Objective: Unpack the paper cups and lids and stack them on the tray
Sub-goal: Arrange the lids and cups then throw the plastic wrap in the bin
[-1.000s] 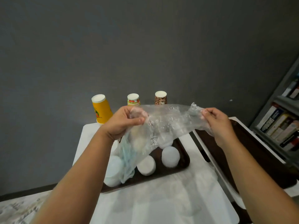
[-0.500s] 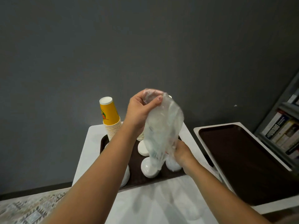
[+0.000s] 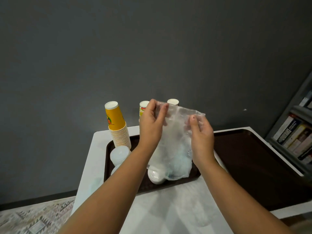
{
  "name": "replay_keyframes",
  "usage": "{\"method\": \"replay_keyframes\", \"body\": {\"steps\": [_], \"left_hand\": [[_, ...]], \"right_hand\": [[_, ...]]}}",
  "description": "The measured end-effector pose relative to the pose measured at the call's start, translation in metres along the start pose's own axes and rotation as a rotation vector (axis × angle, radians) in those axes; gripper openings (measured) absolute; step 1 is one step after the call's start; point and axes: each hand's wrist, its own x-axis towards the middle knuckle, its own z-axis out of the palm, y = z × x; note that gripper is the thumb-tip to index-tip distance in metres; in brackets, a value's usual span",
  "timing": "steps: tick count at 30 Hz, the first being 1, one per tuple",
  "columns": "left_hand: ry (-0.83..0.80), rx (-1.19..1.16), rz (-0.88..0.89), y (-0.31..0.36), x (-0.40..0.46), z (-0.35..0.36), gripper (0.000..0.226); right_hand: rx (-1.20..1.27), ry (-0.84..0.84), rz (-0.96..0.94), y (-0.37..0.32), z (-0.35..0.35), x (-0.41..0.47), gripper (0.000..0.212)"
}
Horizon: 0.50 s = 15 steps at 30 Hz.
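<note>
A clear plastic bag (image 3: 175, 146) hangs over the dark brown tray (image 3: 108, 152). My left hand (image 3: 152, 125) pinches its top left edge and my right hand (image 3: 200, 134) pinches its top right edge. On the tray stands a tall upside-down stack of orange paper cups (image 3: 117, 125). Two more cup stacks show behind my hands: one with a red and yellow print (image 3: 143, 107) and one of which only the white top (image 3: 173, 101) shows. White lid stacks (image 3: 119, 155) sit on the tray, another lid stack (image 3: 156, 176) partly under the bag.
The tray lies on a white table (image 3: 168, 215). A second, larger brown tray (image 3: 253, 162) sits to the right on another white surface. A bookshelf (image 3: 293, 134) with books stands at the far right. A patterned rug (image 3: 33, 218) covers the floor at lower left.
My right hand rose from the bag's lower end to its top right edge. The bag, bunched and held upright by the left hand before, now hangs spread between both hands.
</note>
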Motion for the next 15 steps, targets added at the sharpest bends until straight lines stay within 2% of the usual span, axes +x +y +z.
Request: {"method": "replay_keyframes", "body": {"steps": [3,9,11,12,14,15], "left_hand": [[0.112,0.008,0.007,-0.002,0.000,0.001,0.025],[0.177,-0.095,-0.006,0.005,-0.003,0.001,0.025],[0.102,-0.144,-0.030,0.007,-0.002,-0.003,0.014],[0.037,-0.177,-0.074,0.006,-0.001,-0.006,0.017],[-0.149,-0.162,-0.185,0.003,0.001,-0.016,0.043],[-0.263,-0.114,-0.242,0.002,0.002,-0.020,0.049]], "right_hand": [[-0.023,0.059,-0.060,-0.003,0.003,0.003,0.025],[0.020,0.103,-0.129,-0.007,0.009,0.007,0.024],[0.044,0.110,-0.104,-0.006,0.008,0.009,0.023],[0.063,0.114,-0.088,-0.007,0.006,0.012,0.024],[0.107,0.104,-0.063,-0.010,0.001,0.016,0.024],[0.125,0.085,-0.057,-0.011,-0.001,0.018,0.023]]}}
